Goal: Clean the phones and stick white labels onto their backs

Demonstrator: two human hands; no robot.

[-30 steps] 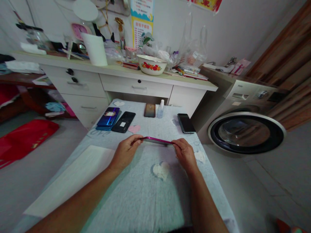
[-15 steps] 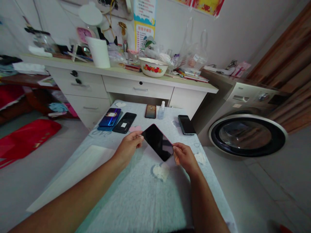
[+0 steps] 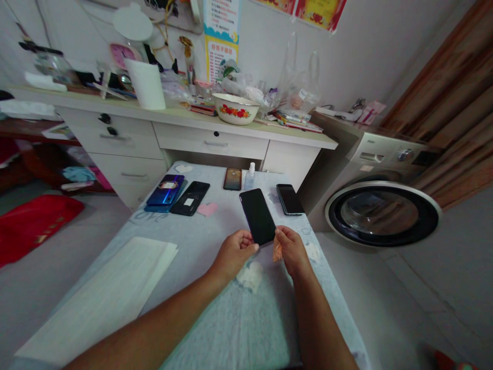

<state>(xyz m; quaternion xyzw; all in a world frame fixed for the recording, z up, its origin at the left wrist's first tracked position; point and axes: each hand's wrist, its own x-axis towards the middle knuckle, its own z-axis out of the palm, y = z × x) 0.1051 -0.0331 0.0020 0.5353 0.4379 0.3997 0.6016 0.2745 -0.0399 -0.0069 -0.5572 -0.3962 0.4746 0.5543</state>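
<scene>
Between my hands a smartphone (image 3: 257,216) is held up over the table, its dark screen facing me. My left hand (image 3: 235,253) grips its lower left corner with the thumb along the near edge. My right hand (image 3: 291,248) pinches the lower right edge, and an orange cloth-like piece (image 3: 277,250) is tucked in the same fingers. Beyond the phone stand a small clear spray bottle (image 3: 250,177) and a brownish phone (image 3: 232,179). To the right lies a dark-screened phone (image 3: 289,199). A black phone (image 3: 190,198) and a blue phone (image 3: 166,190) lie to the left.
Folded pale sheets (image 3: 103,298) lie at the left of the cloth-covered table (image 3: 215,329). Behind is a white desk (image 3: 208,141) with a flowered bowl (image 3: 235,109) and a white canister (image 3: 145,85). A washing machine (image 3: 370,159) stands at the right.
My left hand has moved from the phone's upper left corner down to its lower left corner. The phone has turned more upright. The view has shifted slightly.
</scene>
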